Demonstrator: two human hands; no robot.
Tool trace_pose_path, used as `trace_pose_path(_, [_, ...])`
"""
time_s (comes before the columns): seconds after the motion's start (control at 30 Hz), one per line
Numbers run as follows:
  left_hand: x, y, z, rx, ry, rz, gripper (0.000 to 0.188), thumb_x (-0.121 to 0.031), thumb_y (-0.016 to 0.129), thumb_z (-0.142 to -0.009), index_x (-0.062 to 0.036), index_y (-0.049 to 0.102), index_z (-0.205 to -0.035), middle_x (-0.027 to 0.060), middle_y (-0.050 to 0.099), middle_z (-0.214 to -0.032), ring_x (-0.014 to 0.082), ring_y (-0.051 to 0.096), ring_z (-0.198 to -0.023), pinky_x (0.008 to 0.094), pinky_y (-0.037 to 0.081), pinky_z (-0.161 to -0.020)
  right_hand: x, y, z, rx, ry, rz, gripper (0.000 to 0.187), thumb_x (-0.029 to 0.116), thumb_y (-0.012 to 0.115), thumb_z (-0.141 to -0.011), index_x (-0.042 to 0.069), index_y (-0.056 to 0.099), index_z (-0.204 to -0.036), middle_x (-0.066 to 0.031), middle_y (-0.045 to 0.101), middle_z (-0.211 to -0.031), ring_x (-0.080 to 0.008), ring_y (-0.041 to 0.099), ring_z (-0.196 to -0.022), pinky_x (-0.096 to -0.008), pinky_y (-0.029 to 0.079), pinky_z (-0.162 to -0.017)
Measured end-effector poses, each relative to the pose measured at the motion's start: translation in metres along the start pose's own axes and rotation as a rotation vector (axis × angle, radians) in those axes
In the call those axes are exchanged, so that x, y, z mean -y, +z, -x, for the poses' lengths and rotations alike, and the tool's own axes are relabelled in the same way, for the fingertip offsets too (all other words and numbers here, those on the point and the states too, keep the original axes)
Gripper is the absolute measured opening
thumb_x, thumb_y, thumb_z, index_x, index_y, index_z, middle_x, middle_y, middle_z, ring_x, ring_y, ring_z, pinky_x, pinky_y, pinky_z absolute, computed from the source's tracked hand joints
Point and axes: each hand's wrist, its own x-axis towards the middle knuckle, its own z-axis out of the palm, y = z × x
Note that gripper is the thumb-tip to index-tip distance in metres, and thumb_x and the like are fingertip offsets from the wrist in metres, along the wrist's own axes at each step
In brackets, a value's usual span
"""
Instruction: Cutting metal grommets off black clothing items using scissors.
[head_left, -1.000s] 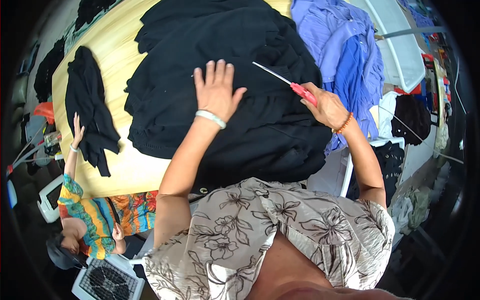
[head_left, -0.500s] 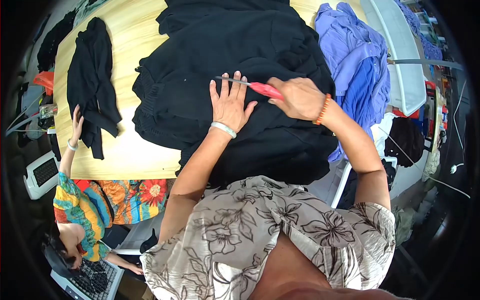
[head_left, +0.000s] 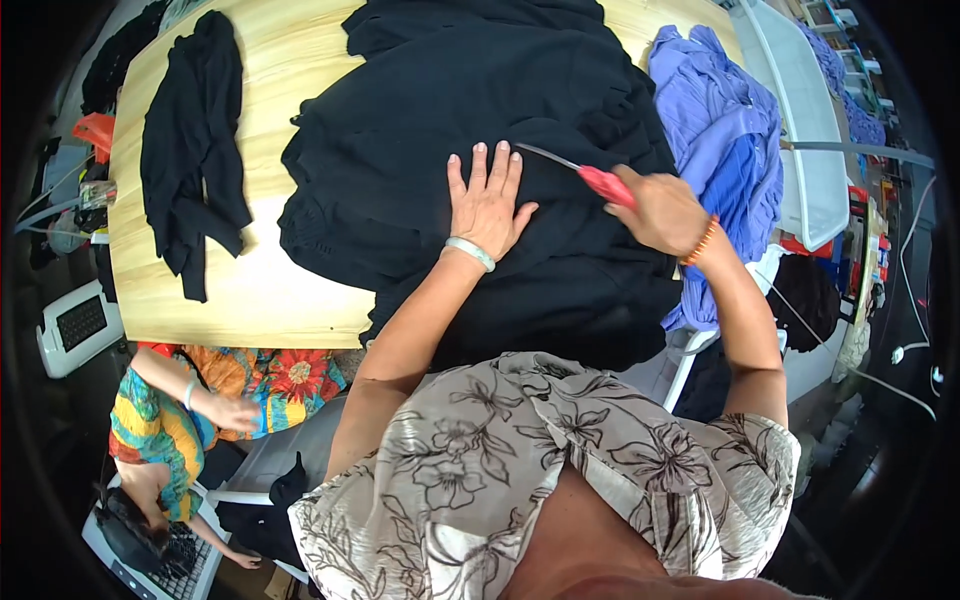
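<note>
A broad heap of black knit clothing lies on the wooden table, its ribbed edges bunched at the left. My left hand rests flat on it, fingers spread, with a pale bangle at the wrist. To the right, my right hand is wrapped round a red-handled tool with a slim metal blade. The blade points left over the black cloth, its tip just right of my left fingertips. Whether the tool has one blade or two closed together, I cannot tell.
A separate black garment lies on the wooden table at the left. Purple clothing hangs at the right beside a white plastic bin. A co-worker in bright patterned clothes sits at the lower left.
My right hand has drawn back to the right with the tool, so its blade no longer lies across my left fingers. The co-worker's hand has come off the separate black garment.
</note>
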Motion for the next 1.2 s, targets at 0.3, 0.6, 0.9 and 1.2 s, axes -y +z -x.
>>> trace_pose_path(0.3, [-0.001,-0.007,-0.006,0.03,0.058,-0.03,0.065,-0.042,0.066,-0.082,-0.0048,0.053,-0.133,0.0134,0.044,-0.145,0.0382,0.036,-0.135,0.0609,0.018,-0.111,0.019,0.008,0.071,-0.022,0.085,-0.25,0.029,0.022,0.065,-0.086,0.005,0.055,-0.107,-0.0195,0.063,-0.07,-0.0388,0.065,-0.071,-0.0471,0.05,-0.064])
trace_pose_path(0.6, [-0.031,-0.01,-0.08,0.115,0.193,0.079,0.055,-0.036,0.075,-0.073,-0.0127,0.056,-0.119,0.0079,0.053,-0.126,0.0267,0.047,-0.118,0.0476,0.034,-0.096,0.0,0.04,0.088,-0.296,0.176,-0.235,0.026,0.021,0.064,-0.088,0.008,0.056,-0.11,-0.0194,0.066,-0.081,-0.0383,0.065,-0.077,-0.046,0.05,-0.064])
trace_pose_path(0.9, [-0.034,0.012,-0.061,0.34,0.183,0.195,0.051,-0.03,0.063,-0.086,-0.0085,0.055,-0.131,0.0121,0.046,-0.143,0.0317,0.036,-0.137,0.0533,0.02,-0.113,-0.018,0.023,0.106,0.011,0.199,-0.216,0.03,0.025,0.067,-0.086,0.002,0.058,-0.102,-0.0253,0.063,-0.073,-0.0454,0.062,-0.072,-0.0503,0.049,-0.065])
trace_pose_path(1.2, [0.182,-0.05,-0.045,-0.435,-0.569,-0.242,0.052,-0.037,0.069,-0.08,-0.0071,0.058,-0.121,0.0176,0.064,-0.107,0.034,0.059,-0.107,0.0484,0.046,-0.09,-0.054,0.031,0.019,-0.319,0.404,-0.365,0.038,0.033,0.065,-0.091,-0.002,0.061,-0.077,-0.0175,0.058,-0.057,-0.0341,0.06,-0.053,-0.042,0.045,-0.053])
